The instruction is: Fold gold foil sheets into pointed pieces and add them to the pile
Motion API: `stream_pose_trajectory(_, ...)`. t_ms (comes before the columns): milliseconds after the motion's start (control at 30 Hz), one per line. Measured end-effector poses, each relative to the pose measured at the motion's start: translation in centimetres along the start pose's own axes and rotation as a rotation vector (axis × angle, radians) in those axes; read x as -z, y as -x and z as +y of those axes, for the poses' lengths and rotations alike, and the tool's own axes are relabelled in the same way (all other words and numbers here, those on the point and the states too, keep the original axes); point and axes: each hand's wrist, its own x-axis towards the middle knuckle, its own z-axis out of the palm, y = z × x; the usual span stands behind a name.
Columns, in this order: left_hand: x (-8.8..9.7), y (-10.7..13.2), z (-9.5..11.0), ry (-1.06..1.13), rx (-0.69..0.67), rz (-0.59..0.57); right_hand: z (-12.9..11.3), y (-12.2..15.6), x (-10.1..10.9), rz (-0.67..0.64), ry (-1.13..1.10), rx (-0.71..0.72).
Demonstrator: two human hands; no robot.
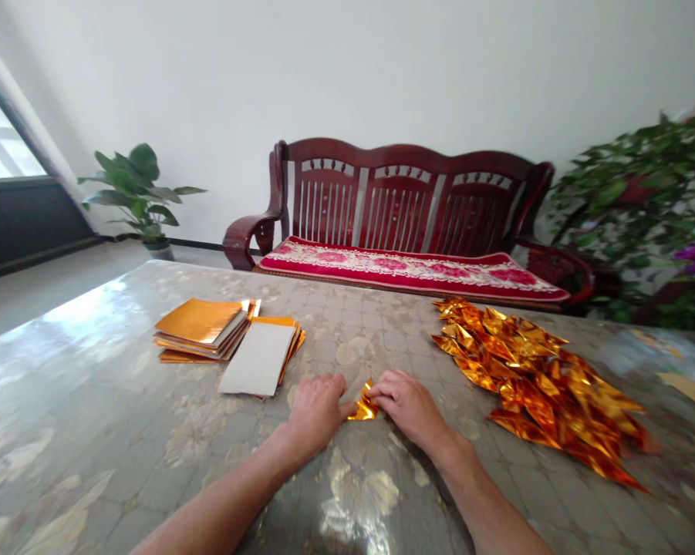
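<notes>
A small folded piece of shiny gold foil paper [363, 408] lies at the middle of the table, between my hands. My left hand [319, 408] grips its left edge, thumb against the foil. From the other side my right hand [408, 402] pinches the upper right part with fingers and thumb. To the left is a stack of gold foil sheets [200, 321], and a second stack leans by it with a pale grey sheet [258, 358] face up on top. Over on the right lies a heap of folded gold foil pieces [532, 378], pointed at their ends.
The table [121, 416] has a glossy flower-patterned cover. Behind it stands a dark red wooden bench [402, 200] with a red floral cushion [410, 266]. Clear plastic [642, 351] lies at the table's right edge. Leafy plants [142, 193] stand at both sides.
</notes>
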Motion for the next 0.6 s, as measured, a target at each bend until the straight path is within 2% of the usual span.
stream_pose_trajectory(167,0.2,0.0,0.4,0.018,-0.045,-0.015,0.1,0.0,-0.5,0.044,-0.026,0.023)
stream_pose_trajectory(367,0.1,-0.3,0.8,-0.213,-0.277,0.085,0.1,0.0,-0.8,0.292,-0.037,0.062)
stream_pose_trajectory(600,-0.9,-0.1,0.5,-0.26,-0.422,0.112,0.5,0.0,-0.4,0.215,0.06,0.095)
